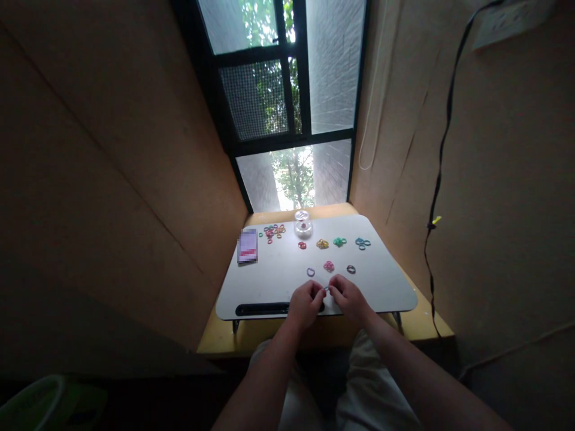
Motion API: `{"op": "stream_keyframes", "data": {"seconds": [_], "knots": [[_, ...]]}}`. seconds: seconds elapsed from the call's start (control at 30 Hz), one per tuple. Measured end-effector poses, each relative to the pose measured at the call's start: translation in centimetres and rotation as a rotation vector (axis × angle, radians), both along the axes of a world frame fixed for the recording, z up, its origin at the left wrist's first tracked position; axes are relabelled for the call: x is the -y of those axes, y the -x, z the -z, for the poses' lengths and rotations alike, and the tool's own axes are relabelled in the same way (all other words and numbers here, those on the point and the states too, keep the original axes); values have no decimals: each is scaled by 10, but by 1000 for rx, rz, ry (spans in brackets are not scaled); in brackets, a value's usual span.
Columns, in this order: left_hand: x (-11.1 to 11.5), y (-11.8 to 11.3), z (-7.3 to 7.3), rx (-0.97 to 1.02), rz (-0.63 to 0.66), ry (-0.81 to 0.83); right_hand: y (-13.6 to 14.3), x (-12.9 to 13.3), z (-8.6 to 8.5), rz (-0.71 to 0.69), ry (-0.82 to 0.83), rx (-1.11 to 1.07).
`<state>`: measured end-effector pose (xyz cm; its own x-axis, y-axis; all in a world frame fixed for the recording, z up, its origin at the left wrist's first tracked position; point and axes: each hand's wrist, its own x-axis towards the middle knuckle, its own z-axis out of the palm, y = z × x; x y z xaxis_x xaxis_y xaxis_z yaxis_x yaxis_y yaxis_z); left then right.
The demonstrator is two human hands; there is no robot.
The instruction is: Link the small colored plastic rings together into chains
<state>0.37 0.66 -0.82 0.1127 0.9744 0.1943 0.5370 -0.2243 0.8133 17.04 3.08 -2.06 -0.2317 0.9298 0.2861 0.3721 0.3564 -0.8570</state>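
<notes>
My left hand (306,301) and my right hand (348,296) meet over the front of a white lap table (278,278). Both pinch a small pale band (327,288) between their fingertips. Just beyond them lie a purple band (311,272), a pink pile (329,266) and a dark band (351,269). Farther back, from left to right, are red (302,245), yellow (322,244), green (339,242) and blue bands (362,243). A mixed, many-coloured pile (274,231) sits at the back left.
A clear round container (303,228) stands at the table's back, with a clear lid (302,215) behind it. A pixelated, card-like object (247,246) is at the left. A black slot (263,309) runs along the front edge. A dark cable (442,143) hangs at the right.
</notes>
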Motion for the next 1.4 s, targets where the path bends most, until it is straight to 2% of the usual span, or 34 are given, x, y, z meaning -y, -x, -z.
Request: {"op": "stream_keyframes", "data": {"seconds": [0.3,0.53,0.77,0.97,1.13,1.3,1.4], "knots": [[1,0,1,-17,10,14,0,-1,0,3,35,-17],[2,1,-2,5,5,-1,0,-3,0,47,123,-225],[0,-2,-5,117,-5,38,-2,-1,4,-50,64,-83],[-1,-3,-4,-22,-3,11,-2,1,3,-37,23,-30],[0,-3,-3,-29,-13,-2,1,0,4,-29,65,-81],[-2,-1,-4,-19,3,7,-18,-17,-13,15,172,-246],[-4,-1,-5,-33,2,5,-50,-45,-31,221,66,-189]]}}
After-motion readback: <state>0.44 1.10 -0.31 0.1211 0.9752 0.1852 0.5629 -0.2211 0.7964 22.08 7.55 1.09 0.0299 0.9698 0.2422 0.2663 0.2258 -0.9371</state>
